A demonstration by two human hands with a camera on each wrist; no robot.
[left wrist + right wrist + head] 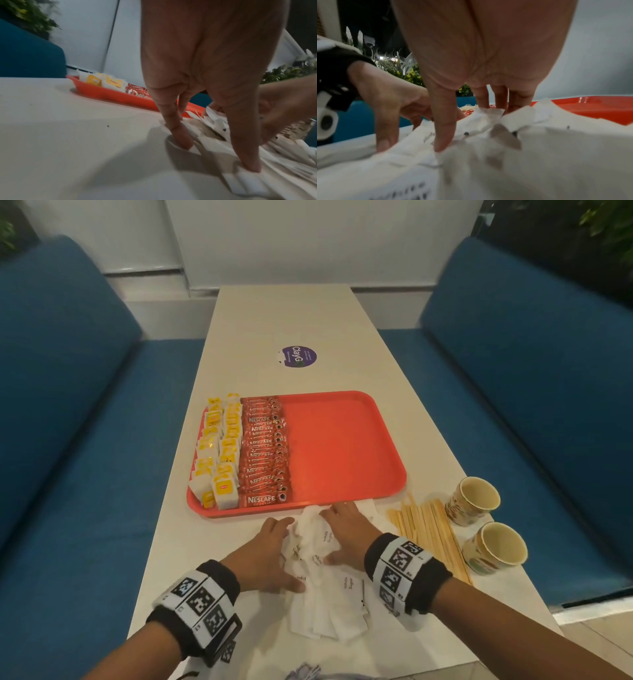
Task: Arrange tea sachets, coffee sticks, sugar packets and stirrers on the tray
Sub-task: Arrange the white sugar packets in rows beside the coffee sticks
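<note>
A loose heap of white sugar packets [322, 583] lies on the table just in front of the red tray [342, 446]. My left hand [286, 554] presses against the heap's left side and my right hand [334, 534] against its right, bunching packets up between them. In the left wrist view straight fingers [178, 132] stand on the packets [240, 180]. The right wrist view shows fingers [443, 129] pushed down into the pile [539, 155]. Yellow tea sachets [219, 453] and red coffee sticks [263, 453] fill the tray's left side. Wooden stirrers [428, 535] lie to the right.
Two paper cups [474, 501] [496, 549] stand right of the stirrers near the table's right edge. The tray's right half is bare. A purple sticker [298, 357] marks the table beyond the tray. Blue benches flank the table.
</note>
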